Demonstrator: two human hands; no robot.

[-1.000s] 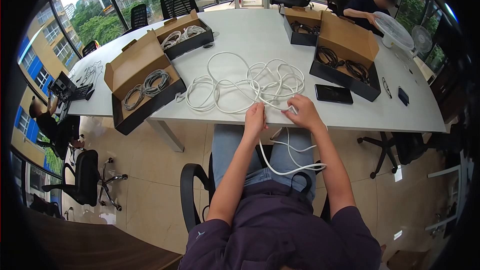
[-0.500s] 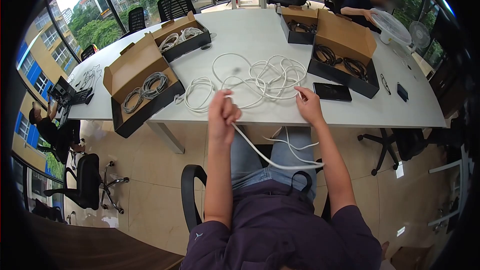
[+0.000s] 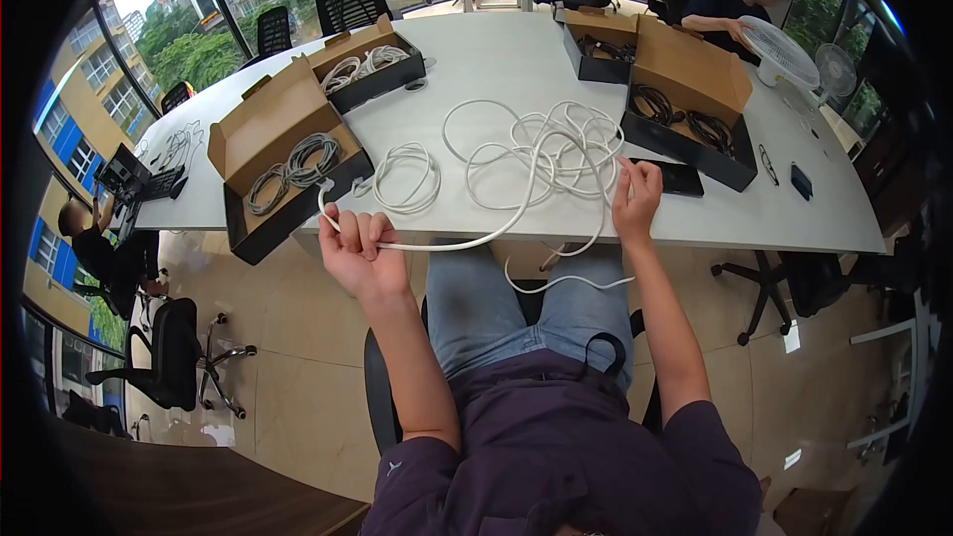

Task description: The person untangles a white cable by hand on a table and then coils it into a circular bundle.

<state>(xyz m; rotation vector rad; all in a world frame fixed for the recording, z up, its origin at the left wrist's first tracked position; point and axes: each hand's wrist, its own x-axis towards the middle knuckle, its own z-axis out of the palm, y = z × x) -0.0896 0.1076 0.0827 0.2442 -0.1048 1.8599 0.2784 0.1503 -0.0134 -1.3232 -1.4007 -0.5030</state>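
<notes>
A long white cable (image 3: 476,242) runs from my left hand (image 3: 362,256) across my lap to the loose tangle on the table. My left hand is closed round it near the open box of grey cables, and a short end with a plug sticks up past the fingers. My right hand (image 3: 637,201) pinches a strand at the right side of the tangle, beside the black phone (image 3: 679,179). Part of the cable hangs over my thighs. A separate coiled white cable (image 3: 407,179) lies on the table between the left box and the tangle.
Open boxes of grey cables (image 3: 297,177) and white cables (image 3: 369,69) stand at the left, boxes of black cables (image 3: 685,129) at the right. Beyond them a person (image 3: 720,6) holds a white fan (image 3: 779,50). Another person (image 3: 94,243) sits far left by a monitor.
My left hand has moved left and down, drawing the cable out in a long curve. My right hand has shifted slightly right. The tangle has changed shape and some hanging cable has risen.
</notes>
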